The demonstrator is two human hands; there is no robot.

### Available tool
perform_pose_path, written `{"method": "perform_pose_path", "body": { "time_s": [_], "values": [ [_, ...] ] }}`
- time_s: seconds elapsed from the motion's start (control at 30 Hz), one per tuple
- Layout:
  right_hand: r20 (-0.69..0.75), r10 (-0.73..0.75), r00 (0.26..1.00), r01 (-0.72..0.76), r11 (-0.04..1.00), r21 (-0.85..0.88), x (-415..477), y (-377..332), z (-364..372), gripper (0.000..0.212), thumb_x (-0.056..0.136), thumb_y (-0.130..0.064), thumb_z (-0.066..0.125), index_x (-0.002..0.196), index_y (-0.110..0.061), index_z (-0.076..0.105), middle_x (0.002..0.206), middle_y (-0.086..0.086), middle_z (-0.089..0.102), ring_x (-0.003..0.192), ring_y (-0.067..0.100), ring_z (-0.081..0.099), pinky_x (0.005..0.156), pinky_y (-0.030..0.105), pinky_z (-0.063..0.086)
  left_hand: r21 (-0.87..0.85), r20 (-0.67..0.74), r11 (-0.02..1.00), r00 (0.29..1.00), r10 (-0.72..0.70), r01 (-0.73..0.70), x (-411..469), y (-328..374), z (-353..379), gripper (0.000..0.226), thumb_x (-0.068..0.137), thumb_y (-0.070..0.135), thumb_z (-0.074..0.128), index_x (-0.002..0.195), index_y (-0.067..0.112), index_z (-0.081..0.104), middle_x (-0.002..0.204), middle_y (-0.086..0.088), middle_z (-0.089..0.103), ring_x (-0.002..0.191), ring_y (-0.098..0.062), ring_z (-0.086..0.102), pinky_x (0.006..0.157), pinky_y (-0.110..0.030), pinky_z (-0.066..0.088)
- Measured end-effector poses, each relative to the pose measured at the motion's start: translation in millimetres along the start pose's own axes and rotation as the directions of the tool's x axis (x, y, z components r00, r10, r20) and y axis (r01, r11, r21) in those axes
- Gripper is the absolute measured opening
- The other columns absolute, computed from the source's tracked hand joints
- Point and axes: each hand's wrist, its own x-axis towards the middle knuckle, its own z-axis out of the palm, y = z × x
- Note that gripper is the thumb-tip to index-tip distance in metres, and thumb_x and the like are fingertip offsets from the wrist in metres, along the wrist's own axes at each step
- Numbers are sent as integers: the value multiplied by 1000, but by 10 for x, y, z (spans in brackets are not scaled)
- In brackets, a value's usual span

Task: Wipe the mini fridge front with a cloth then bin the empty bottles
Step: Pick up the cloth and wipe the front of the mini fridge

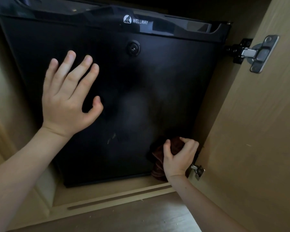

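Head view into a cabinet. The fridge [141, 77], a black unit with its door closed, fills the centre of the frame. The cabinet door [251, 131] stands open at the right on its hinge [256, 53]. Left hand [69, 96], upper left of centre: released, fingers straight and spread, palm toward the fridge front, apparently bracing it, though contact cannot be confirmed. Right hand [179, 156], lower right: fingers and thumb curled around the cloth [158, 168], a dark red-brown bunch held against the bottom right corner of the fridge front. Pale smears [111, 138] lie near the cloth, to its left. No bottles are in view. Handling, as judged: the cloth is soft, light and limp, so it is best taken bunched in the whole hand, as here. The fridge front is stiff, smooth and probably slippery, and should bear firm pressure. Wiping appears under way, binning not yet begun
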Motion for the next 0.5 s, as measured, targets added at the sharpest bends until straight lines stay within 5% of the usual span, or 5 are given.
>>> {"method": "perform_pose_path", "body": {
  "time_s": [0.5],
  "values": [
    [-151, -259, 954, 268, 962, 44, 705, -1049, 116, 34, 75, -31, 75, 88, -4, 58, 90, 11, 51, 80, 27, 55, 67, 49, 50, 3, -10, 1000, 1000, -16, 16, 14, 17, 2, 56, 89, 23, 58, 142, 9, 52, 148, -11, 50, 146, -31, 33, 122, -50, 21]
  ]
}}
